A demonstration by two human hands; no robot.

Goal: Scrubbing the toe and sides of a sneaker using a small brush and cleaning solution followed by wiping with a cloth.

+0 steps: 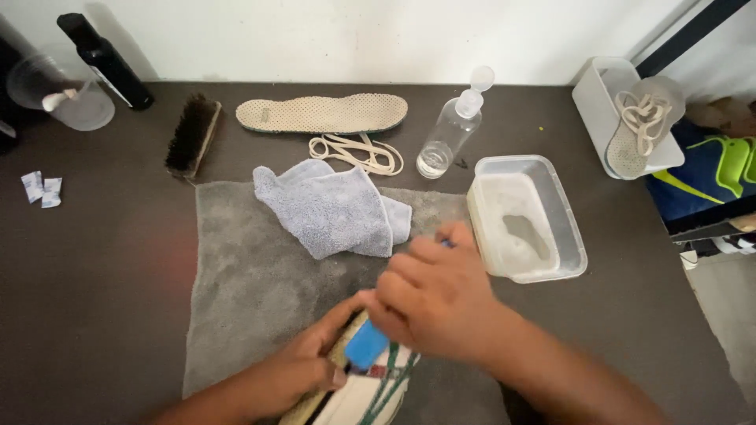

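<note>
My left hand (pixel 303 368) grips a white shoe (pixel 364 397) with green stripes at the bottom edge of the view, holding it on a grey towel (pixel 244 291). My right hand (pixel 433 295) is closed around a blue brush (pixel 367 345), whose head rests against the shoe's upper. Most of the shoe is hidden by both hands or cut off by the frame edge.
A folded light blue cloth (pixel 331 208) lies on the towel. A plastic tub of cloudy water (pixel 526 219) stands to the right. Behind are an insole (pixel 323 114), a coiled lace (pixel 356 153), a clear spray bottle (pixel 450 130), a bristle brush (pixel 191 135), a black bottle (pixel 105 60) and a white tray (pixel 630 118).
</note>
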